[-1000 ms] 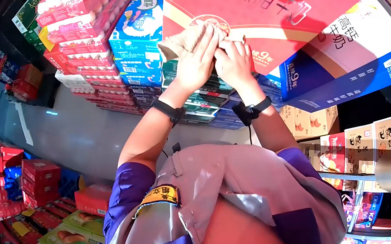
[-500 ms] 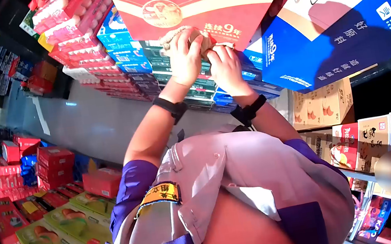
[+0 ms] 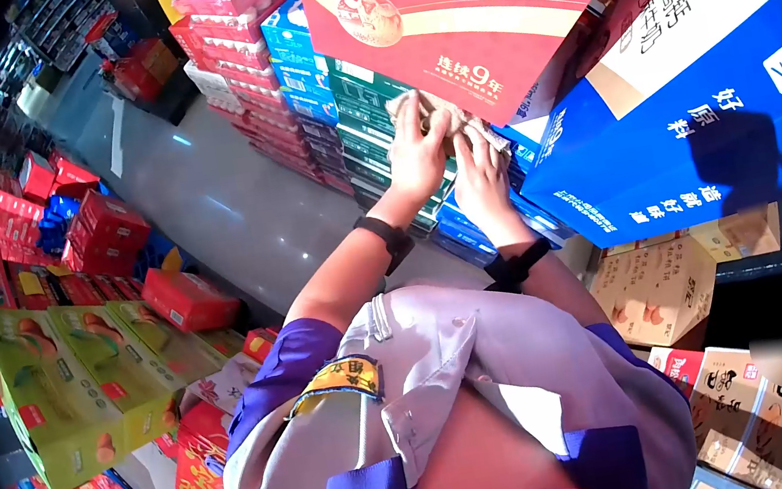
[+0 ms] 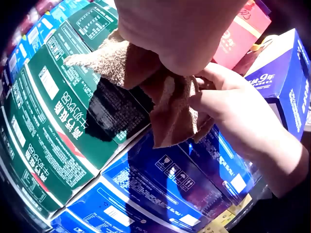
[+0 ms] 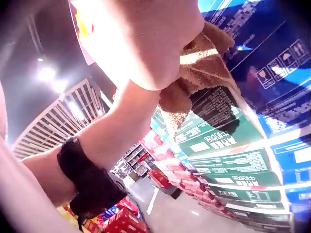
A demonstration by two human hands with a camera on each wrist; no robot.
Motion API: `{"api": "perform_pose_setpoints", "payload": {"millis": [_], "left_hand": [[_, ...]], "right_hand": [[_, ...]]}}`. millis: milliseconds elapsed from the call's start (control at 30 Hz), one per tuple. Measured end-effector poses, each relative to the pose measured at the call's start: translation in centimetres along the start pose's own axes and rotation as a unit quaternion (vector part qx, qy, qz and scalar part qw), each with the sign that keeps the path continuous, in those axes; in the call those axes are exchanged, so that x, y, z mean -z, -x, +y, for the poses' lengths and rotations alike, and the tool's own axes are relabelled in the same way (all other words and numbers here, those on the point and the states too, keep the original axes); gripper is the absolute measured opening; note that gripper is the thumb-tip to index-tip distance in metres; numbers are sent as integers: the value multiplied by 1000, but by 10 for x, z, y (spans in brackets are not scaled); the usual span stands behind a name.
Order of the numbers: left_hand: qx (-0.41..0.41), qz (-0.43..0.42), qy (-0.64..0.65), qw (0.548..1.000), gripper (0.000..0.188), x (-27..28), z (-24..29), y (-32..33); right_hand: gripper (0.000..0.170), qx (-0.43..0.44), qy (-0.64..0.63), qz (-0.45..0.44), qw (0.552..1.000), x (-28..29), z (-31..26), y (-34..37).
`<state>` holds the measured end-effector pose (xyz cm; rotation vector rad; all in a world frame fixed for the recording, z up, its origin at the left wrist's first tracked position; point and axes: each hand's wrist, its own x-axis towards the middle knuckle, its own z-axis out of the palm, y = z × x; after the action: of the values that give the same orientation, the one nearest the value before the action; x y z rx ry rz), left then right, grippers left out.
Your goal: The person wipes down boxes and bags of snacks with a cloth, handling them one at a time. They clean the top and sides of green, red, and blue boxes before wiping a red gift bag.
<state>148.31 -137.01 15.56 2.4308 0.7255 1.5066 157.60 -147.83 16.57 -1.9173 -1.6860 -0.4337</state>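
A tan cloth (image 3: pixel 455 117) is bunched under both hands, against the top of the stacked milk cartons just below a large red gift box (image 3: pixel 469 20). My left hand (image 3: pixel 418 154) grips the cloth from the left. Beside it, my right hand (image 3: pixel 483 180) holds the other end; in the left wrist view its thumb and fingers pinch a fold of the cloth (image 4: pixel 170 109). Green cartons (image 4: pixel 63 145) lie under the cloth's left part, blue cartons (image 4: pixel 170 179) under its right part. The left fingertips are hidden in both wrist views.
A blue-and-white gift box (image 3: pixel 699 138) stands to the right of the red one. Pink-red packs (image 3: pixel 248 63) are piled at the left beyond light blue cartons (image 3: pixel 299 66). Green boxes (image 3: pixel 70 394) and red boxes (image 3: pixel 107 236) sit across the grey floor (image 3: pixel 201 192).
Both hands and the cloth have moved down off the red box's front, past its lower edge, to the cartons beneath. The head view has turned, showing more floor and boxes at the left.
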Motion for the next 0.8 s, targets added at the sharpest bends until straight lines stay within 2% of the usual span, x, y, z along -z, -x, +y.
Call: {"api": "perform_pose_setpoints", "payload": {"millis": [67,100,133,167,200,233,333,367,433,467,500,567,600,633,700,733,767,800], "left_hand": [[79,-22,-17,996,49,-4,-1,8],[130,-48,3,990,54,-9,-6,14],[155,-37,37,987,54,-9,-7,13],[155,-34,42,986,53,-13,-14,14],[156,-35,46,986,52,-15,-25,14],[162,-30,43,985,54,-13,-33,7],[133,-2,-70,989,61,0,-65,-16],[189,-22,-43,981,69,6,-71,-23],[171,-24,-76,982,74,11,-83,-28],[160,-22,-95,982,74,11,-85,-30],[174,-14,-68,982,71,8,-81,-29],[147,-19,-47,988,70,3,-67,-18],[136,-28,-45,989,70,0,-60,-12],[107,-53,-35,992,69,0,-55,-4],[70,-77,-29,994,65,3,-40,9],[76,-79,-8,994,60,12,-37,6],[82,-77,14,993,58,9,-42,6],[88,-76,37,993,56,6,-47,8]], "right_hand": [[47,19,-2,-13,1000,-4,0,-5],[49,43,15,-4,999,-9,-1,-10],[51,69,32,5,997,-13,-4,-17],[52,66,24,-33,997,-14,-13,-24],[53,112,32,-17,993,-26,-11,-34],[53,110,36,-37,993,-33,-14,-44],[51,118,81,-55,988,-39,-32,-67],[51,116,72,-56,989,-43,-35,-70],[49,79,49,-87,992,-47,-44,-74],[50,93,45,-49,993,-52,-42,-72],[50,85,38,-59,994,-55,-37,-68],[54,69,-8,-58,996,-52,-30,-57],[55,64,10,-62,996,-47,-28,-48],[55,32,-16,-108,994,-52,-16,-34],[55,30,-40,-100,994,-48,-9,-24],[55,28,-73,-89,993,-44,-12,-25],[54,65,-36,-85,994,-44,-14,-28],[56,30,-48,-93,994,-47,-20,-29]]}}
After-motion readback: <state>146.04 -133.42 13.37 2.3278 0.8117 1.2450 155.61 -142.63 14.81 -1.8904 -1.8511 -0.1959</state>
